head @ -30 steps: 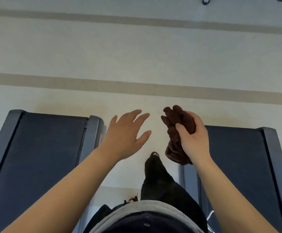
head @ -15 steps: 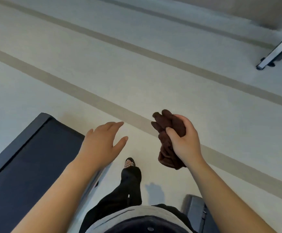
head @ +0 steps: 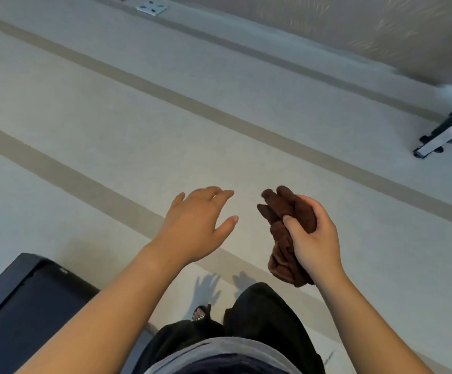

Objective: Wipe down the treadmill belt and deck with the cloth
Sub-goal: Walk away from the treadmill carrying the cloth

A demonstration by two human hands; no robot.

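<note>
Since a second ago the view has swung to the right; the second treadmill has left the picture and only the rear corner of one treadmill [head: 22,300] remains at the lower left, its dark belt framed by a dark blue-grey side rail; both hands have drifted out over the floor [head: 111,103], which is pale with tan stripes running diagonally. The right hand [head: 312,238] is clenched around the cloth [head: 286,230], thumb pressed across its front; the cloth is dark brown, soft and terry-like, bunched into a thick wad, with rounded folds sticking up above the fingers and a loose end hanging below the palm. The left hand [head: 195,225] holds nothing, fingers spread and slightly curled, palm down, just beside the cloth but not touching it. Both hands hang in the air, clear of the treadmill; their shadows fall on the floor below.
</note>
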